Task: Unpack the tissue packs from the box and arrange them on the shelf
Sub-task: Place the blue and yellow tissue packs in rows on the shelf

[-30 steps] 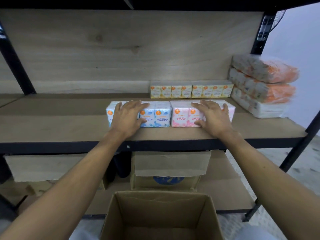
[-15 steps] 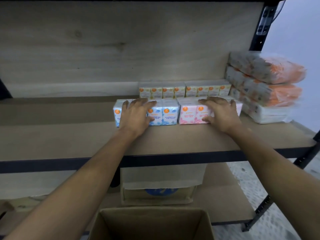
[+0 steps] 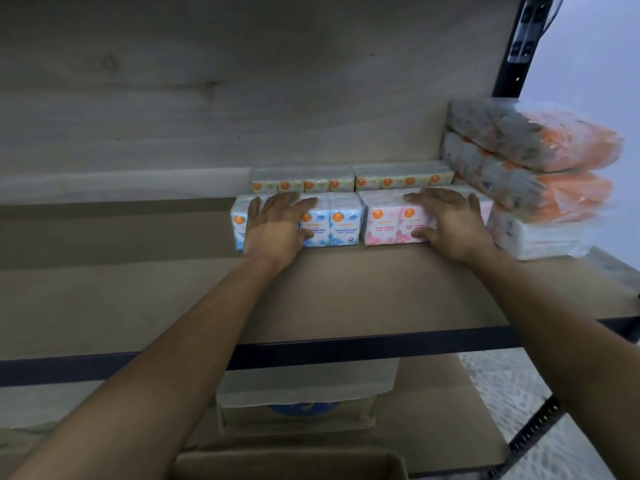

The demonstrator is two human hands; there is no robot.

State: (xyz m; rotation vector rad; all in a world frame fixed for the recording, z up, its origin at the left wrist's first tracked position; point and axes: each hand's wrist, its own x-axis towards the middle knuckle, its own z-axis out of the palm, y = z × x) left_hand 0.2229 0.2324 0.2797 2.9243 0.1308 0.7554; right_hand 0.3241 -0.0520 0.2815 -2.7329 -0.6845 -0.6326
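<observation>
A blue tissue pack (image 3: 341,223) and a pink tissue pack (image 3: 384,225) stand side by side on the wooden shelf (image 3: 311,292), well back from its front edge. My left hand (image 3: 277,225) lies over the blue pack, fingers on top and thumb against its front face. My right hand (image 3: 450,223) holds the pink pack the same way. Directly behind them, a row of yellow tissue packs (image 3: 381,180) stands against the back panel. The open cardboard box (image 3: 287,464) shows only its top rim at the bottom edge; its inside is out of view.
Large orange-and-white tissue bundles (image 3: 540,168) are stacked at the shelf's right end, touching the pink pack's side. A black upright post (image 3: 516,46) stands behind them. Another cardboard box (image 3: 298,414) sits on the lower shelf. The shelf's left half is bare wood.
Both hands have slid the blue and pink packs backward, closing the gap to the yellow row. The view has tilted up, so the open box has dropped almost out of sight.
</observation>
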